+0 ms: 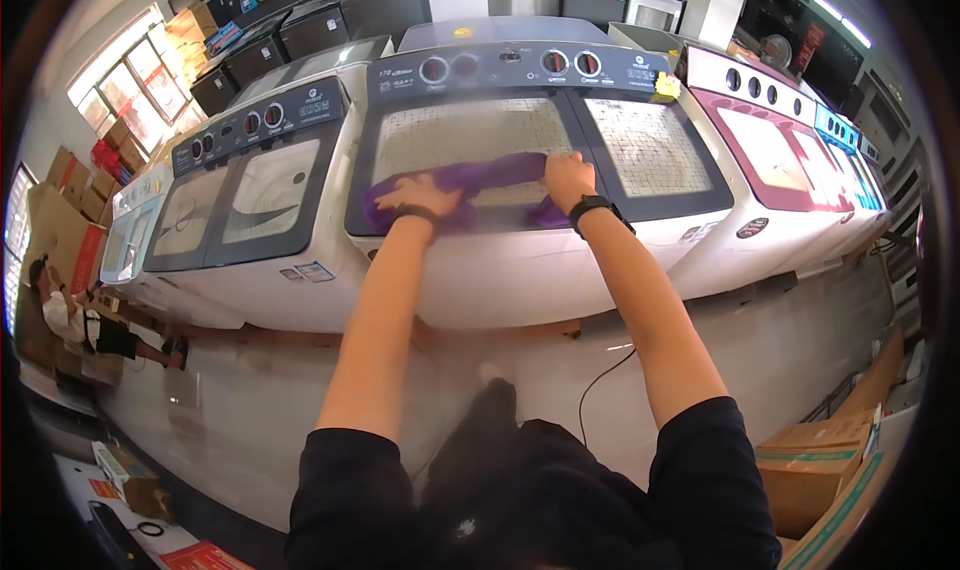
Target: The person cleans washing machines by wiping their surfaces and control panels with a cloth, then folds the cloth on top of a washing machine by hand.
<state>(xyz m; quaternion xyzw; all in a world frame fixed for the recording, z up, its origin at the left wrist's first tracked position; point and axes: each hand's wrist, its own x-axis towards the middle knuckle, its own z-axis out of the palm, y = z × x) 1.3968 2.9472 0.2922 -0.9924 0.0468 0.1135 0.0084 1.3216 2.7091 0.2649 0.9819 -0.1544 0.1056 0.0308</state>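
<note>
Along the front edge of the middle washing machine, a purple cloth lies stretched sideways across the larger, left-hand lid. The left hand rests over the cloth's left part, palm down, its fingers spread and slightly bent, pressing on it rather than closed round it. The right hand is curled closed on the cloth's right part, near the frame between the two lids, with some purple fabric hanging below it. A dark band circles the left wrist and a black watch the right.

Beside the larger lid is a narrower right-hand lid; both have pale, patterned panels. Behind them rises a dark control panel with round knobs, and a yellow decoration sits at its right end. To the left stands another dark-topped washing machine; to the right, one with maroon lids.

Further out, a person in a light top is near cardboard boxes at the far left. A thin black cable curves over the shiny floor, and more cartons lie at the lower right.
</note>
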